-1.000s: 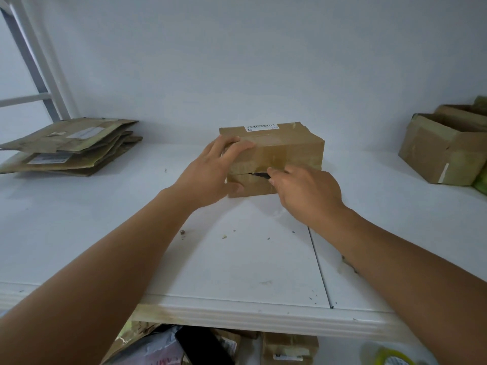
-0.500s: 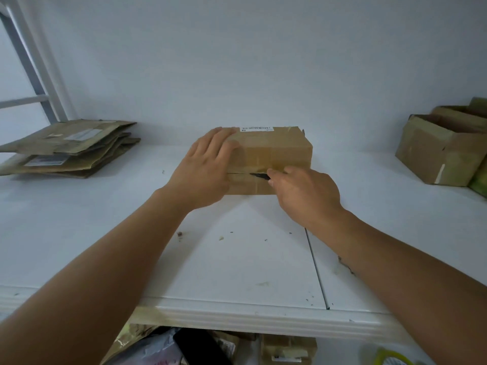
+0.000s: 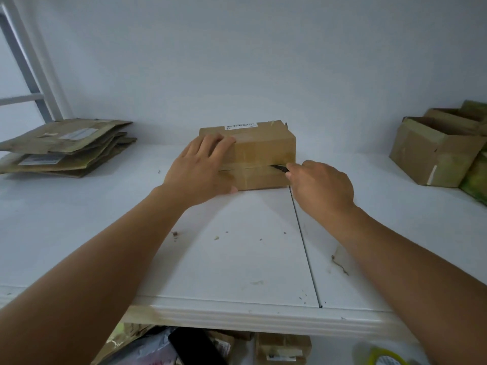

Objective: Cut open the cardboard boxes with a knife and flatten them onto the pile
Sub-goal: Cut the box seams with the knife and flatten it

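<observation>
Head view: box (image 3: 263,151) bears unreadable barcode label (image 3: 240,125).

Both bare forearms stretched forward; left hand (image 3: 203,168) laid flat with spread fingers over the brown cardboard box (image 3: 263,151), thumb low at its front; right hand (image 3: 320,184) curled, gripping a dark-bladed knife (image 3: 279,168)
</observation>
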